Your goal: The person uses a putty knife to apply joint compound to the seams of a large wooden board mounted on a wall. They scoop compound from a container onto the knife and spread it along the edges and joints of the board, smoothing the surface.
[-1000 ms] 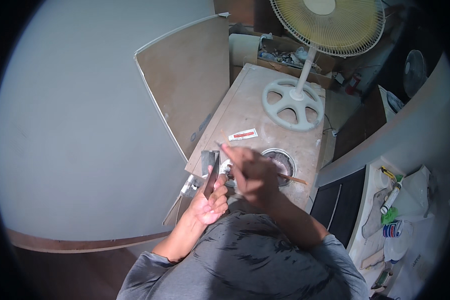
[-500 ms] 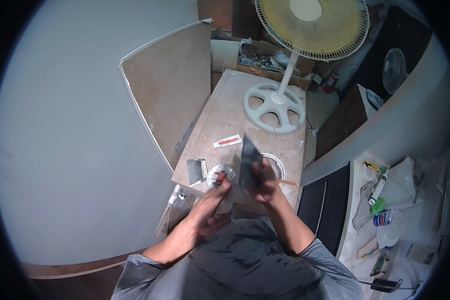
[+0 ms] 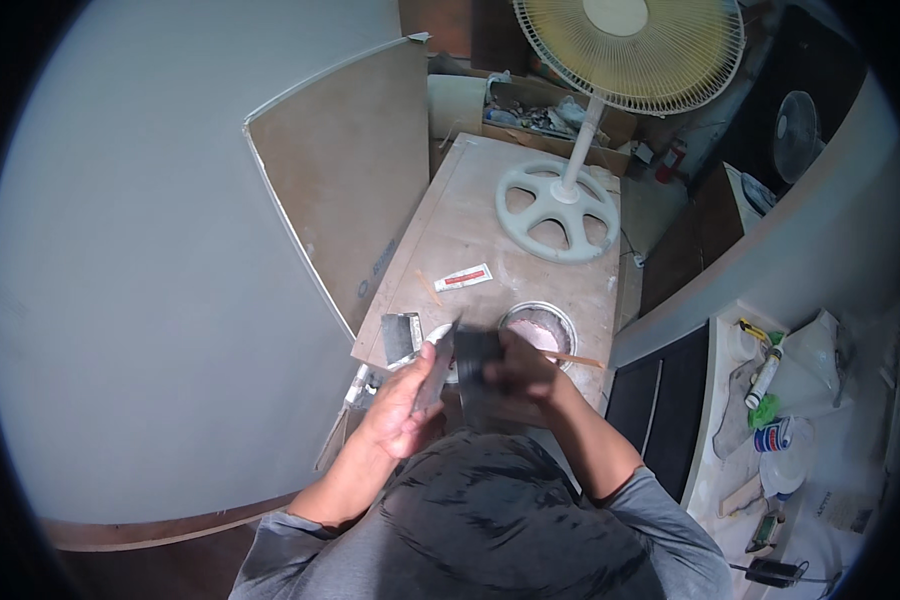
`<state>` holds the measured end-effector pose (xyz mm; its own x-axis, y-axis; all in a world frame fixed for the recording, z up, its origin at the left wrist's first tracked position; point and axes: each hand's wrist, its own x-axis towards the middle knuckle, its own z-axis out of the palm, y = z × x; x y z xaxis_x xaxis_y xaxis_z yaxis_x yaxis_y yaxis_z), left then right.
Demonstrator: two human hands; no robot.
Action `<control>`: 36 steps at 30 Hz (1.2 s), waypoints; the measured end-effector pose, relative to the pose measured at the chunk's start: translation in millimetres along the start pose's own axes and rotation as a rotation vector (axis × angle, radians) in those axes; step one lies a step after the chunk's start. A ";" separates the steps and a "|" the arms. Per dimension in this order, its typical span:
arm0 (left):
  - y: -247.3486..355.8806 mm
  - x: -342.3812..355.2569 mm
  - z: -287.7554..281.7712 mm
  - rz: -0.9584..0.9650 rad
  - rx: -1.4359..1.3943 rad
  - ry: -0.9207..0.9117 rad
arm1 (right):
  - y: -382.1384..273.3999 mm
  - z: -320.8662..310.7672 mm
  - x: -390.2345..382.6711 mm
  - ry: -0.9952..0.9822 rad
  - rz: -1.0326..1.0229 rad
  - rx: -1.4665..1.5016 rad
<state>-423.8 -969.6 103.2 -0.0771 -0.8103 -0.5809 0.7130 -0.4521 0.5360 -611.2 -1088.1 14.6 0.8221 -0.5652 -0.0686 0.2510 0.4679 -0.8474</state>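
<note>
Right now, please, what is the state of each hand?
Left hand: closed, holding a thin grey blade.
Right hand: closed, holding a dark flat blade, blurred in the picture.

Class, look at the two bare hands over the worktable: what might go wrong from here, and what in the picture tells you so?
The left hand holds a thin flat grey blade close to the flat dark blade in the right hand; a slip might cut skin.

A narrow brown wooden stick juts past the rim of the round open tin of pinkish paste; the right hand, nearby, might knock it.
</note>
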 end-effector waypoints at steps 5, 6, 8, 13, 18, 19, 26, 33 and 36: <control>14.4 -1.2 -41.2 0.088 -0.462 -0.413 | -8.5 7.5 -27.7 0.170 -0.014 0.172; 8.9 4.4 -56.0 0.098 -0.589 -0.602 | -28.6 26.0 -30.8 0.249 -0.055 0.363; 8.2 6.1 -63.3 0.108 -0.618 -0.733 | -38.5 34.9 -26.2 0.310 -0.109 0.133; -0.4 6.2 -61.3 0.192 -0.607 -0.584 | -50.2 85.2 -11.6 0.107 -0.757 -1.058; -13.7 -3.6 -51.1 0.080 -0.321 -0.231 | -30.9 105.6 -1.7 0.302 -0.828 -1.207; -11.5 -7.3 -55.4 0.078 -0.252 -0.255 | -28.0 88.6 5.8 0.401 -0.730 -1.137; 7.8 -30.4 -75.4 0.163 -0.117 0.102 | -41.4 49.5 -16.2 0.368 -0.207 0.151; -14.8 -24.4 -90.1 0.001 -0.321 0.020 | 45.3 40.0 -13.8 -0.039 0.273 0.098; 10.1 -15.0 -101.6 0.434 -0.005 0.196 | 44.2 34.5 -24.1 0.076 0.305 -0.147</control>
<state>-344.7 -924.1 55.1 0.3613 -0.8382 -0.4084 0.6535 -0.0848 0.7522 -602.4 -1030.4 -3.0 0.8061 -0.4659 -0.3650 -0.0816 0.5233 -0.8482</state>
